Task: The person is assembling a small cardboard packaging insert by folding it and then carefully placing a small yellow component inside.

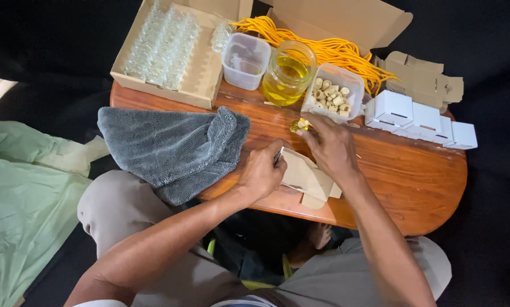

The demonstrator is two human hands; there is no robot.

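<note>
My right hand (330, 146) pinches a small bottle of yellow oil with a pale stopper (300, 125) just above the wooden table (414, 176), in front of the tub of corks. My left hand (261, 173) is closed around a small thin metal tool (279, 156), next to a flat unfolded cardboard box blank (309, 179) lying at the table's near edge. Both hands sit close together over that blank.
A grey towel (172, 145) drapes over the table's left side. At the back stand a box of small glass bottles (164, 48), a clear tub (244, 59), a jar of yellow oil (289, 73), a tub of corks (333, 94), yellow cords (334, 51) and white folded boxes (419, 119).
</note>
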